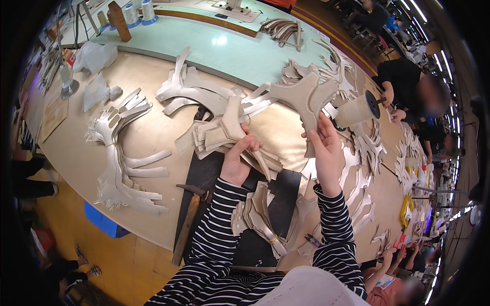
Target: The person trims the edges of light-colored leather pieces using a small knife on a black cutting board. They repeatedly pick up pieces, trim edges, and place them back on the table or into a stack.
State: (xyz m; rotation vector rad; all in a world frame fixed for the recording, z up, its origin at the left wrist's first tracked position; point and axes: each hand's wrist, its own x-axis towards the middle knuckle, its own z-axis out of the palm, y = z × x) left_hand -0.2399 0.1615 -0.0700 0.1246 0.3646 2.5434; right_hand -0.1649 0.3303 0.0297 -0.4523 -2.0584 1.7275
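My left hand [240, 159] is closed round a stack of beige shoe-upper pieces [224, 130], held fanned above the black mat. In my right hand [326, 153], a single Y-shaped beige upper piece [302, 95] is pinched near one of its arms, raised over the table. Just right of that piece stands a cream roller [356, 111] with a black end disc; whether the two touch I cannot tell. Below my hands, a tied bundle of upper pieces [260, 214] lies on the black mat [278, 191]. A wooden-handled hammer [188, 217] rests at the mat's left edge.
More upper pieces [115, 153] lie in bundles at the left, others [196, 92] behind my hands. Small pliers or nippers [312, 239] lie by my right sleeve. Thread cones [148, 13] and a sewing machine [237, 10] stand at the back. A co-worker [408, 86] works at the right.
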